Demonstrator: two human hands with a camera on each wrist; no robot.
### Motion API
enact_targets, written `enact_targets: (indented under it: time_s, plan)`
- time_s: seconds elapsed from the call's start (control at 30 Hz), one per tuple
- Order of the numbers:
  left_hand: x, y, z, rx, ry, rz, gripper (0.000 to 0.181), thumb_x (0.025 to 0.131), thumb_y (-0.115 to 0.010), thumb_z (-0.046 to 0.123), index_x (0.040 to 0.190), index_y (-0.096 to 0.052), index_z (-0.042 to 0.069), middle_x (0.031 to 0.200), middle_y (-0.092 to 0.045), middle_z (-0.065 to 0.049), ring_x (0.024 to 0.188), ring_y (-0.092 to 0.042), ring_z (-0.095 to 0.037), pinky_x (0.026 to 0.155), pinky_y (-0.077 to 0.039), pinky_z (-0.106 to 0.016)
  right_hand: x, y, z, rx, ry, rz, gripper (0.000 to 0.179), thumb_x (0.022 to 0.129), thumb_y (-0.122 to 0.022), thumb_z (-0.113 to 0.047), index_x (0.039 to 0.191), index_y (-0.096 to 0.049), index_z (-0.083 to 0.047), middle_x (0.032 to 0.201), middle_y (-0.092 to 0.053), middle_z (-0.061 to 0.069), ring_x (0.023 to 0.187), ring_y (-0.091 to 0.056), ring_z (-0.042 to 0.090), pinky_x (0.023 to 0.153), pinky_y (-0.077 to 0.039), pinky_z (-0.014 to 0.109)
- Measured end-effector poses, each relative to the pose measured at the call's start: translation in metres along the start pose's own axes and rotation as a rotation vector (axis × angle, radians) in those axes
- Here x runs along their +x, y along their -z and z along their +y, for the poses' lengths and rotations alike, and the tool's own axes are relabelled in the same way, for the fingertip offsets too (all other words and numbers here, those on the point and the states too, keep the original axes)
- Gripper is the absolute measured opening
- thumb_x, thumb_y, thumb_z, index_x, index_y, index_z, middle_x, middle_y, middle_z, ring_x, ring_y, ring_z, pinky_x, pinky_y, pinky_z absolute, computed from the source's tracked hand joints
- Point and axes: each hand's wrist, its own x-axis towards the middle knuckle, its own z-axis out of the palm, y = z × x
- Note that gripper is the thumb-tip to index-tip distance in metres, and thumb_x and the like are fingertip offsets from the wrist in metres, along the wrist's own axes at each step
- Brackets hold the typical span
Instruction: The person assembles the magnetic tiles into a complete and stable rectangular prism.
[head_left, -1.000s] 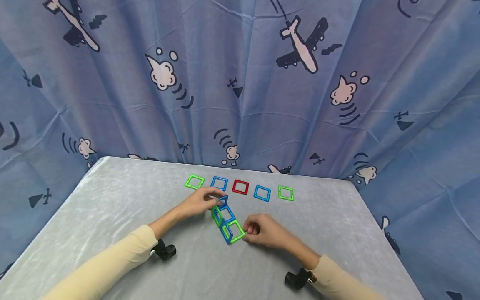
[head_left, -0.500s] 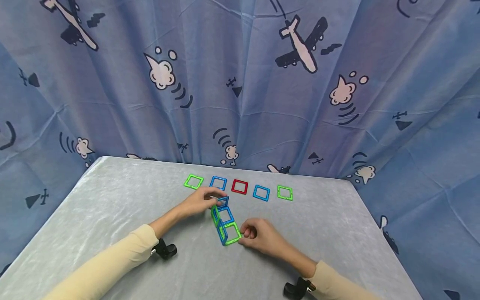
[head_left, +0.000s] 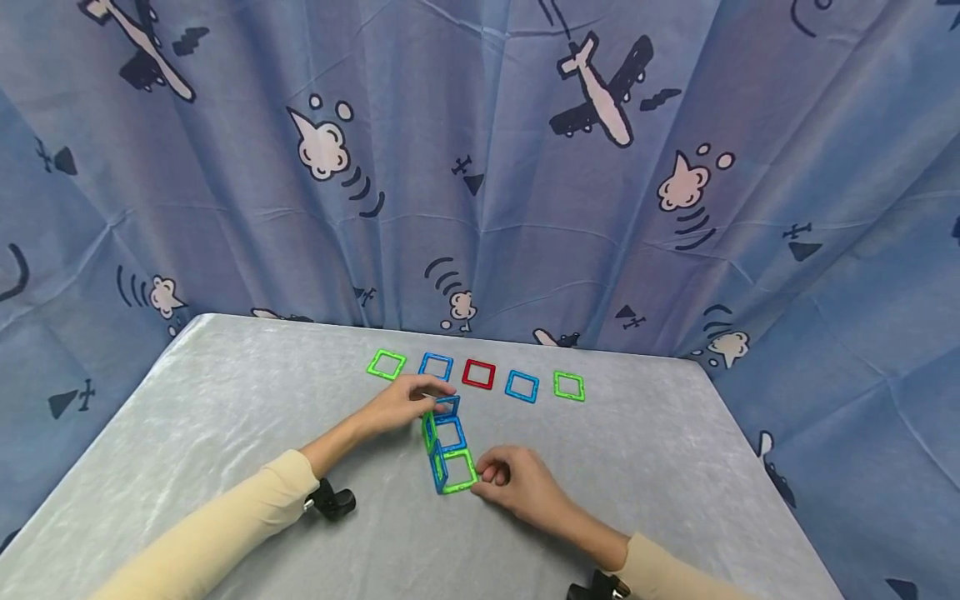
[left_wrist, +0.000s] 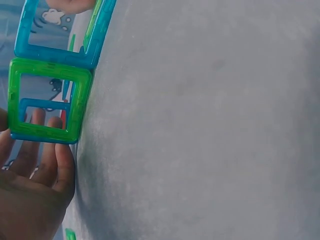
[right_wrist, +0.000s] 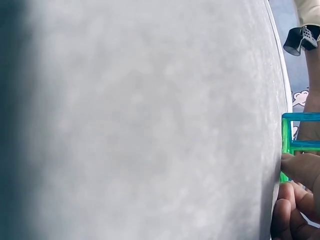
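In the head view several square-frame magnetic tiles are joined mid-table. A blue tile (head_left: 462,433) and a green tile (head_left: 472,467) lie flat in a row. Along their left side stand a green tile (left_wrist: 80,107) and a blue tile (left_wrist: 60,56), edge to edge in the left wrist view; another blue tile (head_left: 457,407) stands at the far end. My left hand (head_left: 405,402) holds the far-left corner, thumb by the upright green tile, fingers behind the far blue one. My right hand (head_left: 525,487), fingers curled, pinches the flat green tile's right edge; its fingertips are partly hidden.
Behind the joined tiles, a loose row lies flat: green (head_left: 386,363), blue (head_left: 451,368), red (head_left: 479,387), blue (head_left: 522,398) and green (head_left: 569,397). A grey cloth covers the table (head_left: 300,392). A blue patterned curtain (head_left: 510,250) hangs at its back edge.
The near end of the joined tiles has swung left, so the row points more straight toward me. My right hand has moved left and nearer with it; my left hand has hardly moved.
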Motion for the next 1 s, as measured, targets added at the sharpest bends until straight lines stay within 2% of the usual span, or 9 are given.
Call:
enact_targets:
  time_s: [0.23, 0.53, 1.0]
  plan:
    - [0.001, 0.0, 0.001, -0.02, -0.008, -0.015, 0.032, 0.1, -0.048, -0.004, 0.127, -0.064, -0.008, 0.124, -0.066, -0.02, 0.109, -0.067, -0.036, 0.094, -0.049, -0.035, 0.0, -0.003, -0.003, -0.025, 0.012, 0.015, 0.016, 0.084, -0.086, -0.013, 0.089, -0.072, -0.008, 0.074, -0.06, -0.009, 0.066, -0.055, 0.006, 0.058, -0.048, 0.024]
    - [0.002, 0.001, -0.001, -0.049, 0.008, -0.04, 0.032, 0.102, -0.045, -0.002, 0.127, -0.065, -0.007, 0.126, -0.065, -0.02, 0.11, -0.067, -0.032, 0.1, -0.047, -0.043, 0.001, -0.008, -0.007, -0.059, -0.003, 0.022, 0.017, 0.083, -0.086, -0.015, 0.088, -0.071, -0.009, 0.073, -0.059, -0.01, 0.065, -0.054, 0.005, 0.058, -0.048, 0.023]
    - [0.005, -0.002, -0.002, -0.033, 0.003, -0.043, 0.033, 0.101, -0.043, -0.004, 0.125, -0.066, -0.008, 0.126, -0.065, -0.019, 0.108, -0.069, -0.031, 0.102, -0.047, -0.043, 0.002, -0.014, -0.01, -0.088, 0.015, 0.029, 0.019, 0.082, -0.088, -0.021, 0.085, -0.071, -0.013, 0.071, -0.058, -0.013, 0.063, -0.053, 0.003, 0.056, -0.047, 0.023]
